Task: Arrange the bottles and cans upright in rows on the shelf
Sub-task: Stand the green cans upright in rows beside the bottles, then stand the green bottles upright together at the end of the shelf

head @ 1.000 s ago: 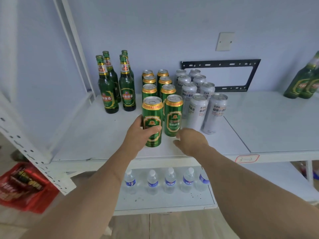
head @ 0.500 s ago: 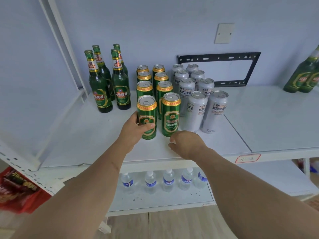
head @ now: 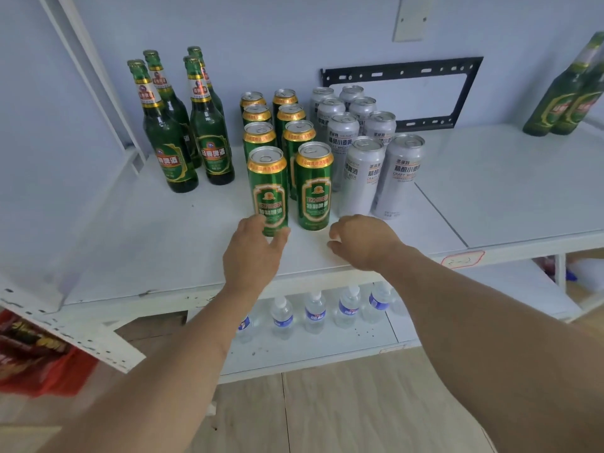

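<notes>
Two rows of green cans stand upright mid-shelf; the front-left green can (head: 268, 188) and front-right green can (head: 314, 188) are side by side. My left hand (head: 253, 253) sits at the front-left can's base, fingers spread, thumb just in front of it, no longer wrapped around it. My right hand (head: 362, 241) hovers over the shelf (head: 157, 243) in front of the silver cans (head: 364, 171), fingers curled and holding nothing. Several green bottles (head: 183, 132) stand upright to the left of the cans.
Two more green bottles (head: 568, 99) lean at the far right of the shelf. A black metal bracket (head: 457, 89) hangs on the wall behind. Water bottles (head: 313, 310) line the lower shelf. A slanted white upright (head: 98, 76) bounds the left side. Red packaging (head: 29, 351) lies on the floor.
My left hand has let go of the front-left green can and slid down to its base; that can now stands level with its neighbour. My right hand stayed curled near the shelf's front.
</notes>
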